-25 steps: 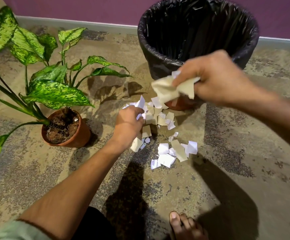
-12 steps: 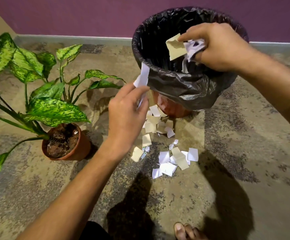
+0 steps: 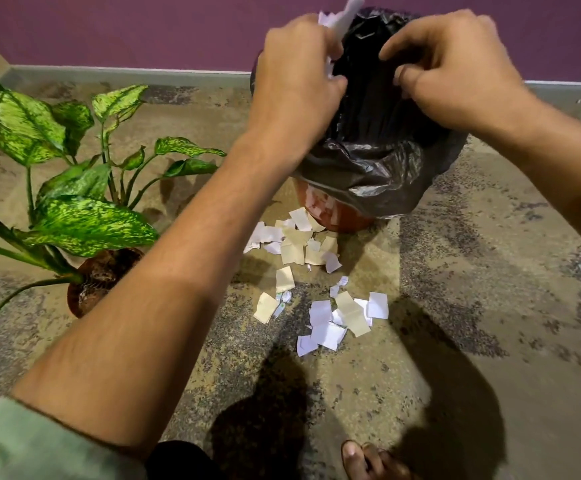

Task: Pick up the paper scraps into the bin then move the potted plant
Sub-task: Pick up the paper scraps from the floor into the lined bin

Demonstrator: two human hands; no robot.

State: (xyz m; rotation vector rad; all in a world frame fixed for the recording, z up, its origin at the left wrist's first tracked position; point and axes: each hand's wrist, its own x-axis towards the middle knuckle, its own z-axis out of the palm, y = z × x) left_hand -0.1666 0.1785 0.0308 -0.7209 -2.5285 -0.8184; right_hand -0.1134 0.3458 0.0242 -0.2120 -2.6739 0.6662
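Both my hands hover over the bin (image 3: 368, 174), a brown tub lined with a black plastic bag. My left hand (image 3: 296, 77) grips several white paper scraps (image 3: 342, 15) that stick up above its fingers. My right hand (image 3: 455, 67) has its fingers curled over the bin's mouth, and no paper shows in it. Several white and cream scraps (image 3: 317, 282) lie scattered on the floor in front of the bin. The potted plant (image 3: 74, 188), with mottled green leaves in a brown pot (image 3: 84, 292), stands on the floor at the left.
A purple wall (image 3: 143, 29) with a pale skirting runs along the back. The floor (image 3: 490, 323) is mottled beige and grey. A person's bare toes (image 3: 368, 459) show at the bottom edge near the scraps.
My left hand rose from beside the bin to above its mouth with its scraps. The paper that my right hand held over the bin is no longer visible in it.
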